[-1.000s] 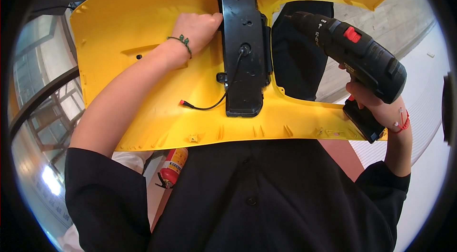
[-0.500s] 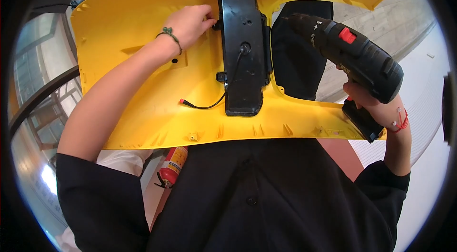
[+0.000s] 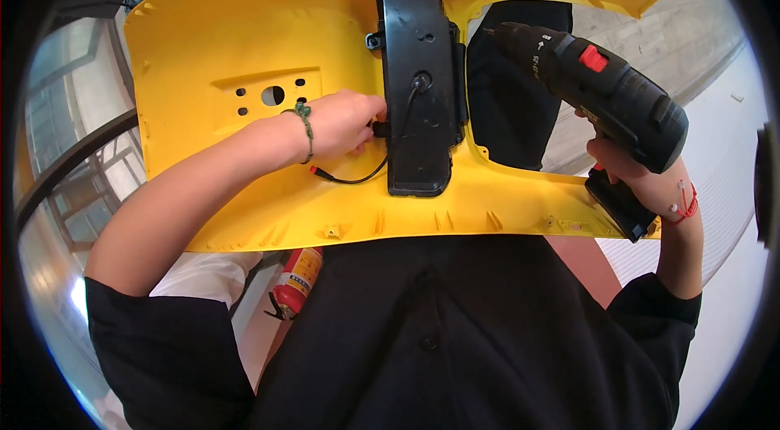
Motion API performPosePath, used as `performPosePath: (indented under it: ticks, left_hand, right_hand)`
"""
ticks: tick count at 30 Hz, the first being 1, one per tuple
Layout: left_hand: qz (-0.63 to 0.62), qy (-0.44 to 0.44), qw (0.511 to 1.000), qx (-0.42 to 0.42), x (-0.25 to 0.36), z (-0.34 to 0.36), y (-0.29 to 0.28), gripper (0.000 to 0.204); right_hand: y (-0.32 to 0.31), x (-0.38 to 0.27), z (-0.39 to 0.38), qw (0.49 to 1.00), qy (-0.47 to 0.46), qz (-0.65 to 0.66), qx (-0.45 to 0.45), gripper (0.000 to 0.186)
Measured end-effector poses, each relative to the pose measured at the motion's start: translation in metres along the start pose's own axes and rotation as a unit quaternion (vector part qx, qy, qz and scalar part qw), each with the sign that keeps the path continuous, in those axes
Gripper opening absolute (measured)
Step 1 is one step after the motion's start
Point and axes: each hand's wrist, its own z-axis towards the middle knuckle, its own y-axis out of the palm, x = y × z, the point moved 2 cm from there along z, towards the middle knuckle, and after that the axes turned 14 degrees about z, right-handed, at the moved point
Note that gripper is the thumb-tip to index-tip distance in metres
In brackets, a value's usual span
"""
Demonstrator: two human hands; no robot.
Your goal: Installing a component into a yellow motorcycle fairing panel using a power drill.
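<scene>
A yellow molded panel [image 3: 268,32] lies across in front of me, its ribbed inner side up. Near its middle sits a long black plastic housing [image 3: 418,137], with a thin black cable [image 3: 405,117] coming out of it and ending in a red-tipped plug. At the housing's left side, my left hand [image 3: 345,123] is closed at the lower mounting tab; whatever its fingertips pinch is hidden. The upper tab [image 3: 374,41] on that side is uncovered. My right hand [image 3: 630,170] grips a black cordless drill [image 3: 613,93] with a red switch, its nose pointing left, above the panel's cutout.
A red fire extinguisher [image 3: 297,280] stands below the panel's near edge, left of my body. A dark curved bar [image 3: 73,162] runs up to the panel's left edge. Dark fabric [image 3: 516,121] shows through the cutout on the right.
My left hand has moved down from the housing's upper left tab to its lower one, uncovering several holes in the panel. My right hand and the drill have stayed in place.
</scene>
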Motion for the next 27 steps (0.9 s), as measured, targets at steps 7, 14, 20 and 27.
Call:
performPosePath:
  ticks: [7, 14, 20, 27]
  left_hand:
    - [-0.014, -0.076, 0.997, -0.019, 0.003, 0.006, 0.003, 0.007]
    - [0.028, -0.006, 0.998, 0.059, -0.008, 0.009, 0.010, 0.010]
    - [-0.011, -0.030, 0.997, 0.076, -0.010, 0.009, 0.007, 0.011]
    - [0.004, -0.037, 0.998, 0.058, -0.015, 0.006, 0.012, 0.011]
  right_hand:
    - [0.001, 0.006, 0.002, 1.000, -0.010, 0.006, -0.002, 0.031]
    - [0.000, 0.005, 0.002, 1.000, 0.008, -0.007, 0.004, 0.032]
    - [-0.001, 0.007, 0.002, 1.000, -0.005, -0.013, 0.008, 0.031]
    - [0.003, 0.004, 0.002, 0.999, -0.029, -0.014, 0.001, 0.031]
